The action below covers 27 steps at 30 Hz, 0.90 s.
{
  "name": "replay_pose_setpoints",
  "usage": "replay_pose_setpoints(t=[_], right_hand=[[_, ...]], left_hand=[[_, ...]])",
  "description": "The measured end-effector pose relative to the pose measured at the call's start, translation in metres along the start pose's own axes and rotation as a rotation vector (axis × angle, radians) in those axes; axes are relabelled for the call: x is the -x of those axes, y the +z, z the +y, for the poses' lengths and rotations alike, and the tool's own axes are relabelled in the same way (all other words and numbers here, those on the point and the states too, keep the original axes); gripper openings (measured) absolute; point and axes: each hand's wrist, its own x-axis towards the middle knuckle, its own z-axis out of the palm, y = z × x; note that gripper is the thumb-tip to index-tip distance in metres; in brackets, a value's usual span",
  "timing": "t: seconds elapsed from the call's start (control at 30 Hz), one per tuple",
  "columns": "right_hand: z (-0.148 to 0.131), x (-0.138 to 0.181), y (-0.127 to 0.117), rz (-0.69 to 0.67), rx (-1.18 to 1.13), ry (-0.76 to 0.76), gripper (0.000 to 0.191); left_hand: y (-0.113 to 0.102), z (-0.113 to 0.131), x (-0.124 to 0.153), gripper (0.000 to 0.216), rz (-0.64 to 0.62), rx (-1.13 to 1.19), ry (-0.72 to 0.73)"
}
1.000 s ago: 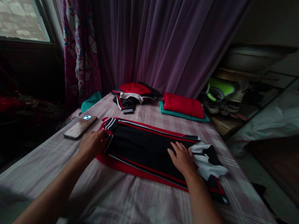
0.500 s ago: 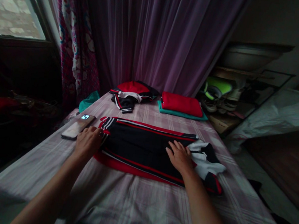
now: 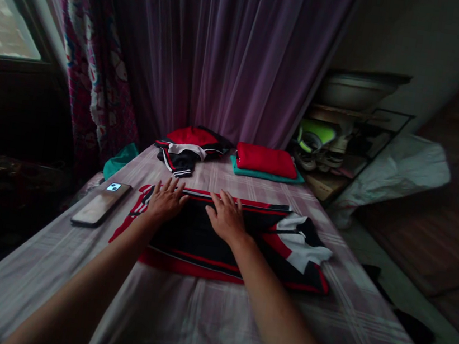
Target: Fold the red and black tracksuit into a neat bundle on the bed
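Already we had the black-and-red garment [image 3: 221, 236] folded lengthwise in the middle of the bed [image 3: 202, 315], our left hand [image 3: 165, 202] and right hand [image 3: 226, 219] flat on it, fingers spread; its white end [image 3: 301, 249] seemingly remained unfolded, though dimness hid detail.

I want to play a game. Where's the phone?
The phone lies on the checked bedsheet, at the left of the head view, just left of the left hand and the black-and-red garment.
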Motion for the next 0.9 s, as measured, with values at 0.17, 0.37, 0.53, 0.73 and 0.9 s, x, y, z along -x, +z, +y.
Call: replay_pose_setpoints(t=[0.17,0.37,0.53,0.73,0.9], right_hand=[[0.022,-0.022,0.018,-0.271,0.001,0.099,0.060],[0.119,0.005,0.012,-0.274,0.166,0.356,0.060],[0.154,0.014,-0.001,-0.204,0.218,0.457,0.058],[0.070,0.014,0.007,0.033,0.094,0.282,0.055],[0.031,0.037,0.019,-0.201,-0.021,-0.061,0.055]], left_hand=[[0.022,-0.010,-0.005,0.061,-0.124,0.015,-0.040],[0.026,-0.009,-0.001,0.064,-0.139,0.020,-0.046],[0.023,-0.006,-0.001,0.063,-0.116,0.028,-0.039],[0.023,-0.005,0.000,0.061,-0.084,0.011,-0.026],[0.023,-0.006,0.001,0.063,-0.104,-0.001,-0.030]])
